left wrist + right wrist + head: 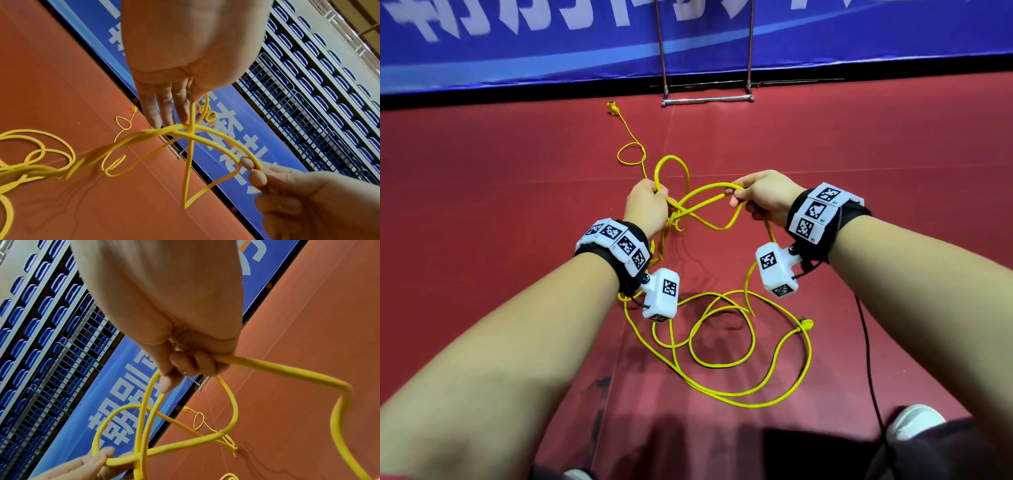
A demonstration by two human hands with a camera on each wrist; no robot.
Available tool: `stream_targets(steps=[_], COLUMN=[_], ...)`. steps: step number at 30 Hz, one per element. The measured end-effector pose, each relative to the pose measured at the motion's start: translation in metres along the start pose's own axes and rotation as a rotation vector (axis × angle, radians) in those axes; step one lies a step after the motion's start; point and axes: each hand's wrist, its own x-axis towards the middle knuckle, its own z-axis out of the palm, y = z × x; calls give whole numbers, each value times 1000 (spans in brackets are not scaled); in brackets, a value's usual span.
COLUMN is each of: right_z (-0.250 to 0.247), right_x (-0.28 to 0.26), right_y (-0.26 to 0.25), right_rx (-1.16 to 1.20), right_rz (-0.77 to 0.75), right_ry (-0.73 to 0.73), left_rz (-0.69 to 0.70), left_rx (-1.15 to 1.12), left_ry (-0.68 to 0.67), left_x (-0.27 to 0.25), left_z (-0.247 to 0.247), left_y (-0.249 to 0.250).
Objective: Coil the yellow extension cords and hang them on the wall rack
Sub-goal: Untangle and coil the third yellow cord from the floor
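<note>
A red sports floor [482,205] runs to a blue banner wall [517,51] on the far side, with blue stadium seats visible beyond it in the wrist views. The yellow extension cord [722,346] sprawls across this floor: loose loops lie near the person, and a thin run leads far-left to a yellow plug end [613,108] close to the banner. Another yellow end [806,323] lies near-right.

The middle stretch is lifted between the hands. The left hand [647,205] grips gathered loops, thumb and forefinger closed on strands while its other fingers reach out straighter in the left wrist view. The right hand [763,202] pinches a single run of cord between thumb and curled fingers, feeding it toward the left.

The step in hand looks like laying the next loop into the left hand, with most of the cord still uncoiled. To do it well, match each loop's size to those held, give the cord a slight roll so it lies flat rather than crossing into a figure-eight, and draw slack gently so floor loops do not knot.

The wire grid rack [287,113] stands against the far wall, its metal frame base [707,99] on the floor; small coils [208,113] already hang there.
</note>
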Motion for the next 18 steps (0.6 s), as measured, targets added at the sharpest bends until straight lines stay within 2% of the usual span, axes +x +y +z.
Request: stream_targets(steps=[3,9,18], right_z=[1,-12,-8], right_x=[2,7,0], right_y=[1,13,7], right_rx=[15,42,47], right_rz=[11,62,-34], right_ry=[65,220,114], left_rz=[-58,-173,-96], left_rx=[-41,-235,-308], left_ry=[31,44,-52], left_x=[9,-18,-25], left_z=[1,-10,-13], left_y=[-9,18,25])
